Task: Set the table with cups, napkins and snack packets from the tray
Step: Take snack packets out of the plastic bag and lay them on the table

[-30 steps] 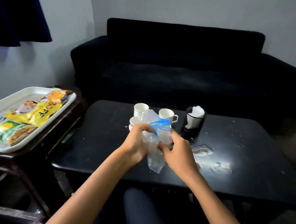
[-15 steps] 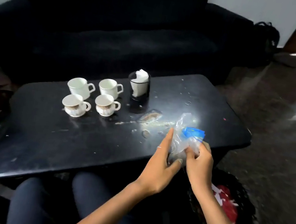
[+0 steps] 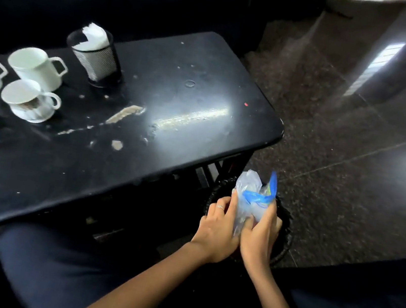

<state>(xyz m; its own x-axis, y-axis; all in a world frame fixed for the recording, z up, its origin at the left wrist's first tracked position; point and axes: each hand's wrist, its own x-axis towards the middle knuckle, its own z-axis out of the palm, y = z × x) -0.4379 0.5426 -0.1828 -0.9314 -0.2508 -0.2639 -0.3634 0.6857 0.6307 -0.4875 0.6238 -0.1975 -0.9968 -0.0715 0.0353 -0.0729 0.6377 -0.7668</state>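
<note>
Cups (image 3: 36, 68): four white ones stand on the table (image 3: 175, 122), well up-left of the hands. Left hand (image 3: 217, 225) and right hand (image 3: 260, 232) both grasp one crumpled plastic wrapper (image 3: 253, 199) over a dark bin (image 3: 286, 236).

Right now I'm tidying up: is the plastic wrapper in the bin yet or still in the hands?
Not yet: the plastic wrapper is pinched between both hands, above the bin.

Scuffed black table (image 3: 174, 128) with white cups (image 3: 36, 68) and mesh napkin holder (image 3: 95, 59) at its left
</note>
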